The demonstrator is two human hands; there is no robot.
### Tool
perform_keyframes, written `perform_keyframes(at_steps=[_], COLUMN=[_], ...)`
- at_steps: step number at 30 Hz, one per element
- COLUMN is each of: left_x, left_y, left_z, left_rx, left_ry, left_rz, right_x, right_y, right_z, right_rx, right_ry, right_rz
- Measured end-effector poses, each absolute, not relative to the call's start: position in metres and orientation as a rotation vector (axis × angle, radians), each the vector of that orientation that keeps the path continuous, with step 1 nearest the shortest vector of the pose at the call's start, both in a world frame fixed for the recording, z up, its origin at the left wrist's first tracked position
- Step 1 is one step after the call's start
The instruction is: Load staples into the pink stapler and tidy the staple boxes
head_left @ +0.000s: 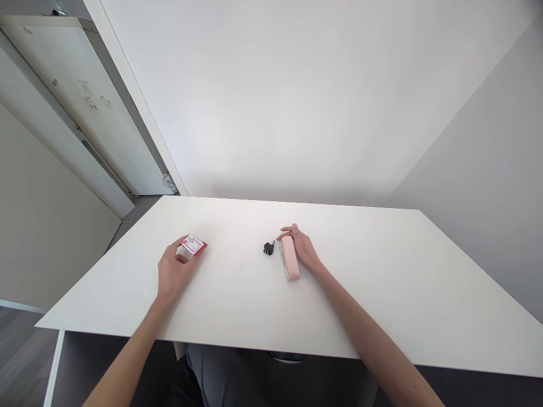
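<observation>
My left hand (173, 270) rests on the white table (382, 282) with its fingers wrapped round a small red and white box (193, 246), which lies on the tabletop. To the right, my right hand (303, 249) curls against the far side of a pale pink stapler (289, 258) lying flat on the table, thumb at its far end. A small black object (268, 248), too small to name, lies just left of the stapler's far end, clear of both hands.
The table stands in a corner of white walls. At the far left a pale door or panel (80, 96) leans beyond the table's left edge. My lap shows below the near edge.
</observation>
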State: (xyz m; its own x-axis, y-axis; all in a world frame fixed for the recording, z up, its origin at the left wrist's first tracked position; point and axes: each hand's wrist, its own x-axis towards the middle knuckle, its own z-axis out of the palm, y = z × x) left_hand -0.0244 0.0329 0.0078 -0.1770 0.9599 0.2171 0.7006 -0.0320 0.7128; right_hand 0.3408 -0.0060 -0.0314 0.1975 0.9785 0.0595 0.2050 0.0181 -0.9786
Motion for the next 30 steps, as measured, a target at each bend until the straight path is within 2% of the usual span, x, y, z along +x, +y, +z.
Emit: perform_keyframes(at_steps=[13, 20, 30], left_x=[-0.037, -0.063, -0.061], left_y=[0.026, 0.015, 0.006], left_z=[0.005, 0.009, 0.011], left_rx=[1.6, 1.764, 1.664], left_ry=[1.956, 1.981, 1.945], left_rz=[1.093, 0.918, 0.943], right_x=[0.339, 0.34, 0.339], right_y=[-0.008, -0.009, -0.009], right_z=[-0.027, -0.029, -0.03], right_rx=[-1.444, -1.441, -1.446], right_ry=[-1.219, -1.232, -1.222], right_rz=[0.923, 0.921, 0.939])
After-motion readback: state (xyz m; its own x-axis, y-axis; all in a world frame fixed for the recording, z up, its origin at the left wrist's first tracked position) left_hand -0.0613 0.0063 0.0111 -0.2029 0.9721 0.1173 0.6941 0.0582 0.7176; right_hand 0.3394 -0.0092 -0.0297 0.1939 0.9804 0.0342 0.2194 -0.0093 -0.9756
